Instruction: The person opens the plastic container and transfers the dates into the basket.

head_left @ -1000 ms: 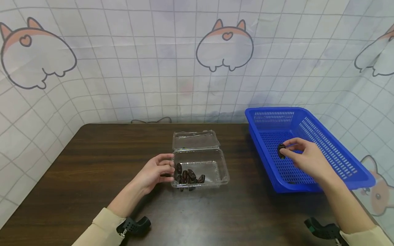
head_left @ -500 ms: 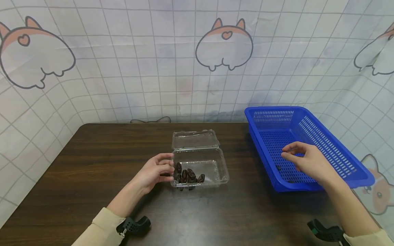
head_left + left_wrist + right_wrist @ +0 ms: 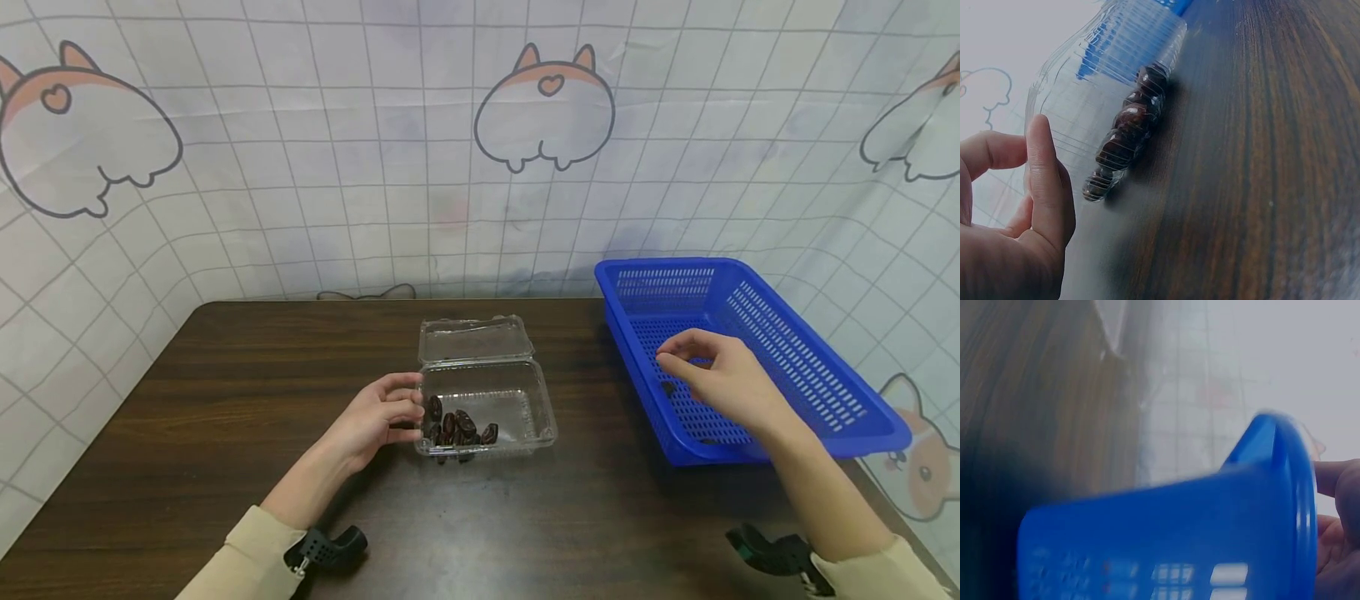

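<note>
A clear plastic hinged container [image 3: 517, 385] stands on the table with its lid [image 3: 476, 340] laid back. Several dark brown dates [image 3: 465, 423] are heaped toward its front left. My left hand [image 3: 381, 417] holds the container's left side, fingertips and thumb right at the wall; the left wrist view shows the dates [image 3: 1119, 144] through the plastic. Over the left part of a blue basket [image 3: 873, 442] my right hand [image 3: 720, 379] hovers, thumb and fingers loosely bent around nothing. A date [image 3: 667, 387] lies in the basket below its fingertips, and another dark piece [image 3: 708, 440] shows near the front.
The dark wood table [image 3: 480, 525] runs under both containers. A white gridded cloth [image 3: 337, 150] with cartoon animals hangs behind and at the sides. The basket's high perforated wall [image 3: 1166, 544] fills much of the right wrist view.
My right hand has let go of the date it pinched over the basket; the date now lies inside. That hand has since moved left toward the basket's rim. The left hand stays put.
</note>
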Motion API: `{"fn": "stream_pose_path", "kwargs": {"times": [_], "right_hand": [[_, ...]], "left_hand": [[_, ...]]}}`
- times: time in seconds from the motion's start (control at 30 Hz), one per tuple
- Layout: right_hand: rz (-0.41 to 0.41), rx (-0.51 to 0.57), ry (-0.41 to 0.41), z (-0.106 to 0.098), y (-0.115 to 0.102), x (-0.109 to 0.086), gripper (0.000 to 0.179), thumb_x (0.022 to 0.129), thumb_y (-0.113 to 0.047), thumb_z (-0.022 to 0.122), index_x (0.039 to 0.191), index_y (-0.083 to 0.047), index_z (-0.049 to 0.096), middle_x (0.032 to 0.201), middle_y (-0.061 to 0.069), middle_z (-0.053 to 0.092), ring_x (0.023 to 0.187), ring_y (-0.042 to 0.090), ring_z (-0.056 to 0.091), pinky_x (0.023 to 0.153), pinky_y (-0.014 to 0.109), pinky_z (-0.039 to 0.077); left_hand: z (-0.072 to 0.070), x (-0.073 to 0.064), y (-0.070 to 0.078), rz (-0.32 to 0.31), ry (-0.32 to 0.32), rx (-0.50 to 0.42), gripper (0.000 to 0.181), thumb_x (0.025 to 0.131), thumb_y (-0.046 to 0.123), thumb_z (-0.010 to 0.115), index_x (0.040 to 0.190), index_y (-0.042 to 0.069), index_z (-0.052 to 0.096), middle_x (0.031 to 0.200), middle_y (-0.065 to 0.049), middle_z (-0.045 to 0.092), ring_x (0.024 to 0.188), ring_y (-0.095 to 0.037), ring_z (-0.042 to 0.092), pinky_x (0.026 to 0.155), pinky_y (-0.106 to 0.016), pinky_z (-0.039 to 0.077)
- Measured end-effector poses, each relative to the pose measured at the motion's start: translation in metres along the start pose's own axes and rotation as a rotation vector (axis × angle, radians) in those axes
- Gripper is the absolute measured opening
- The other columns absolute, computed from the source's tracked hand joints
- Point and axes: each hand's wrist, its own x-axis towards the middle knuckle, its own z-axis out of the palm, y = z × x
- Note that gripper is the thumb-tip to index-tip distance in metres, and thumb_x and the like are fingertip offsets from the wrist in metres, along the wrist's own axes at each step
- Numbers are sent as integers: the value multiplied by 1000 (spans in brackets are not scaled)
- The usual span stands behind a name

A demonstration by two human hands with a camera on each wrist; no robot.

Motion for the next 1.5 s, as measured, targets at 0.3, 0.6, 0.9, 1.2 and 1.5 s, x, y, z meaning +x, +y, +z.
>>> {"fn": "stream_pose_path", "kwargs": {"times": [0.3,0.6,0.9,1.2,1.5], "right_hand": [[-30,45,-40,21,-27,13,31,103,-36,64,117,-8,66,101,14,68,65,25,59,58,35,52],[-85,102,-108,45,-46,26,22,101,-27,67,113,-8,67,93,8,70,63,26,58,57,34,51],[-110,134,-178,74,-55,38,17,100,-22,69,110,-9,68,92,4,71,74,26,63,63,43,57],[-102,113,-254,100,-61,47,14,100,-21,69,109,-11,69,97,10,72,65,22,60,61,41,55],[-111,98,-361,121,-63,51,19,98,-17,71,113,-7,67,98,3,68,58,29,60,48,36,50]], "left_hand": [[1,1,0,3,-2,9,58,95,-3,60,148,-4,38,105,-8,58,87,-20,58,74,-34,60],[-1,1,0,4,-9,11,59,94,-2,61,148,-3,38,106,-8,58,89,-21,58,75,-34,60],[-1,2,-1,5,-11,10,59,94,-2,61,148,-3,38,107,-8,57,90,-21,59,74,-33,60],[1,3,-1,-3,-6,5,57,94,-3,61,147,-2,40,106,-8,58,88,-21,59,73,-33,60],[0,4,-1,3,-10,8,58,94,-2,61,148,-3,39,107,-8,57,89,-21,59,74,-33,60]]}}
